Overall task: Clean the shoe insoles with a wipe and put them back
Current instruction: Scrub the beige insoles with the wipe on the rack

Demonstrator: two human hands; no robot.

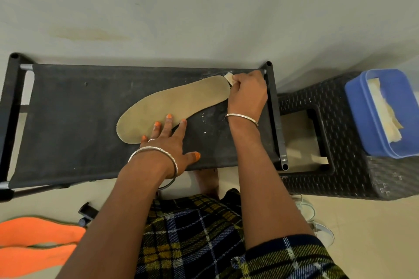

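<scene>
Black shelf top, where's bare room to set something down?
Left half, from the left rail to the insole, is bare. Right end is crowded: right hand grips the wipe at the insole's tip, left hand presses its edge.

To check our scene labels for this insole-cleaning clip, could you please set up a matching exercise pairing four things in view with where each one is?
Things:
1. tan insole
2. wipe
3. blue tub
4. orange insoles

Places:
A. on the black woven stool
B. on the floor, lower left
C. pinched in the right hand, at the tan insole's far end
D. flat on the black fabric shelf, under the left hand's fingers

Pairs: 1-D, 2-C, 3-A, 4-B
</scene>
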